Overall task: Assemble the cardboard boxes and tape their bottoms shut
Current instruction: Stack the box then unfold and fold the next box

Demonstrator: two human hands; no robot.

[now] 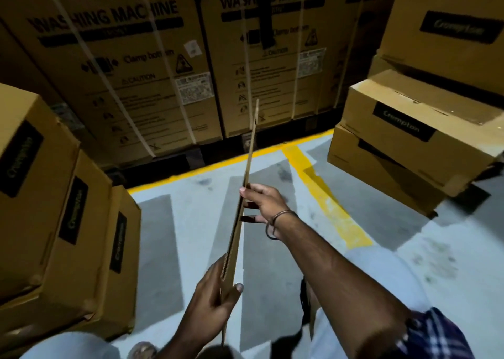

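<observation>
Now, head view: a person stands on a warehouse floor (191, 222) and holds a flattened cardboard box (246, 184) edge-on to the camera, so only its thin corrugated edge shows.
Flattened cardboard box: it runs as a narrow strip from low near the body up and away, tilted slightly right at the top, its far end rising in front of the big cartons behind.
Left hand (212, 301): at the near, lower end of the flat box, thumb on the right face and fingers wrapped over the left face, gripping the cardboard.
Right hand (263, 204): further up the same edge, fingertips curled onto the cardboard and pinching it from the right side; a thin bracelet (275, 223) sits on the wrist, and a checked sleeve (433, 334) shows at the upper arm.
Floor: grey painted concrete with darker grey stripes and a yellow line (324, 195) that runs along the pallet edge and branches toward the camera.
Behind: two tall cartons printed WASHING MACHINE (131, 66), bound with pale straps, stand side by side against the yellow line.
Left side: a row of brown Crompton boxes (54, 195) with black labels, stacked close together, just beside the person's left leg.
Right side: another stack of Crompton boxes (414, 140), set unevenly on one another, some with loose top flaps.
Bottom edge: light trousers and a sandalled foot (141, 350) show, blurred.
</observation>
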